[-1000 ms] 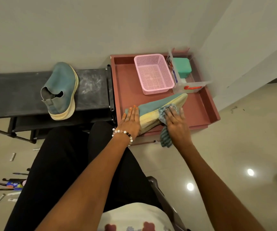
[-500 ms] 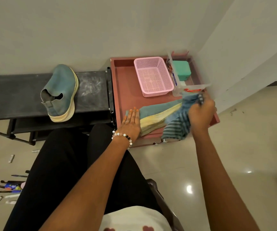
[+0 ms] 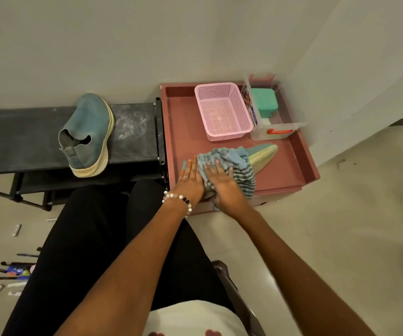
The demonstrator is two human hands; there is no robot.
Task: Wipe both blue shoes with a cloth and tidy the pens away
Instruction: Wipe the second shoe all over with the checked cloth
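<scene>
The right hand lay flat, fingers straight and spread, pressing the striped blue-grey cloth down onto the blue shoe in the red tray. It gripped nothing; the palm and straight fingers simply bore down on the fabric. The left hand lay just beside it, touching it along one edge, its fingers likewise straight and resting on the heel end of that shoe, which was almost wholly hidden under cloth and hands. Only the shoe's toe showed (blue upper, pale yellow sole), pointing toward the tray's right wall, the shoe lying on its side. A beaded bracelet circled the left wrist.

Farther back in the tray stood a pink mesh basket, and just right of it a clear plastic box with an orange handle, a green case inside it.

To the tray's left, touching it, stood a black rack, and on its top shelf sat the second blue shoe, upright on its sole, toe toward the wall.

On the floor at the lower left, well apart from the tray, lay scattered pens and some small white pieces, partly hidden behind the person's black-clad legs.
</scene>
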